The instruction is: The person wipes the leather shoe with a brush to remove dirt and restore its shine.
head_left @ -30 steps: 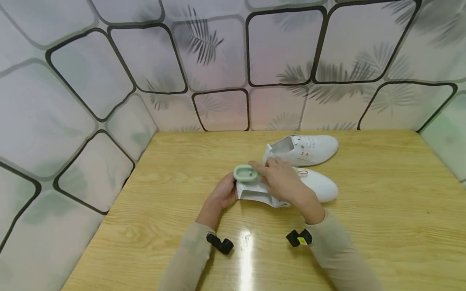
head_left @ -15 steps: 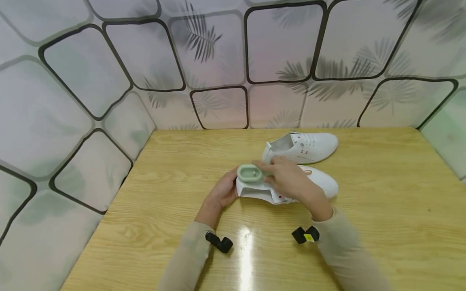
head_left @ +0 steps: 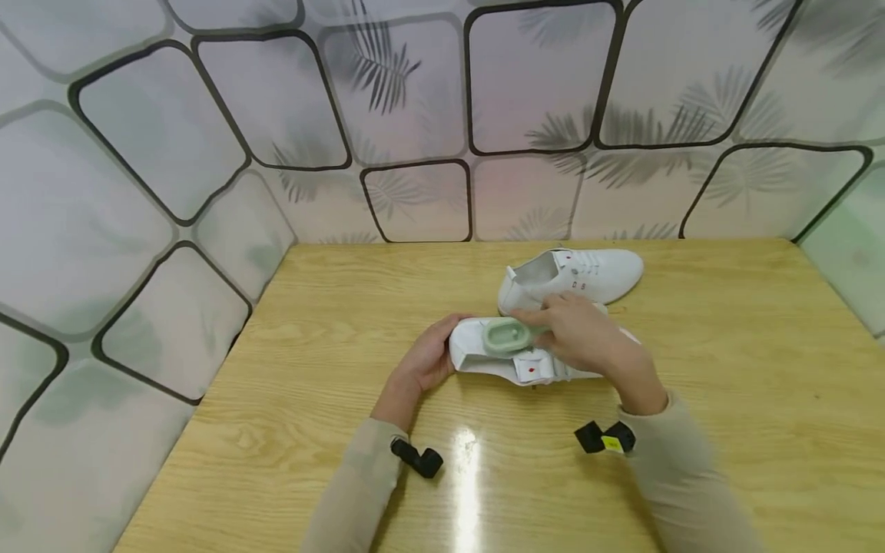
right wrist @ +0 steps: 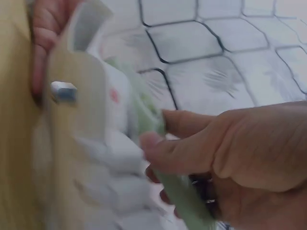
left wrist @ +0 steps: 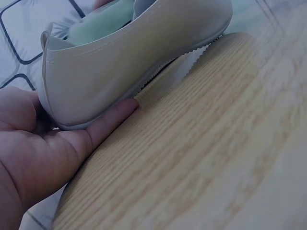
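On the table in the head view lies a white lace-up shoe [head_left: 468,338], its heel toward my left hand [head_left: 423,362]. That hand holds the heel; in the left wrist view a finger [left wrist: 115,117] lies along the sole's edge. My right hand [head_left: 593,336] grips the handle of a pale green brush [head_left: 507,336] with an oval, hollow-backed head. The brush head lies over the shoe's far side, near the tongue; any bristles are hidden. In the right wrist view, which is blurred, thumb and fingers pinch the brush [right wrist: 139,103] beside the shoe's tongue and laces.
A second white shoe [head_left: 608,275] lies just behind the first, toe to the right. Both are on a wooden table [head_left: 332,307], with a patterned wall covering [head_left: 415,92] behind and at the sides. Black wrist cameras [head_left: 417,457] sit on both sleeves.
My right hand has slid to the right, taking the brush from the shoe's heel toward its tongue. The left hand keeps its hold on the heel, almost unmoved.
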A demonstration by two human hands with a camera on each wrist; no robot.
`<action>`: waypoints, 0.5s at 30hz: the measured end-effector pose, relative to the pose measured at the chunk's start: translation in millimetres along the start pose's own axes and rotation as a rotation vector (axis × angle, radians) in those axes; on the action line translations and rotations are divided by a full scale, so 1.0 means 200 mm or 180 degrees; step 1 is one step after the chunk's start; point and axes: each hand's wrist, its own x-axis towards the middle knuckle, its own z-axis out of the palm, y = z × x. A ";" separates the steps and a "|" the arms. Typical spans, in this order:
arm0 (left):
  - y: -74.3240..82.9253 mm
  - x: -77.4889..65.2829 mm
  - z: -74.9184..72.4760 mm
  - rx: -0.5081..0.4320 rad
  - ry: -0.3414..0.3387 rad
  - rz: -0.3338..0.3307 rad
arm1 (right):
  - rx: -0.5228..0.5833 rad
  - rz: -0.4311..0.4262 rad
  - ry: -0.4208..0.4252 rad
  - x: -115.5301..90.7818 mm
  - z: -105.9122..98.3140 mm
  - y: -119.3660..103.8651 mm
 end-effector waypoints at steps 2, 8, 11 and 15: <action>0.00 0.00 0.00 -0.0044 0.0023 0.0015 | -0.0092 -0.0153 0.0135 0.05 0.04 -0.03; -0.01 0.00 0.00 -0.0101 -0.0030 0.0045 | -0.0035 -0.0043 -0.0023 0.03 0.02 -0.02; 0.00 0.00 0.00 -0.0078 -0.0010 0.0045 | 0.0075 0.0173 -0.0245 -0.04 -0.04 0.03; 0.01 0.00 0.00 -0.0073 -0.0005 0.0045 | 0.0124 0.0163 -0.0293 -0.06 -0.06 0.04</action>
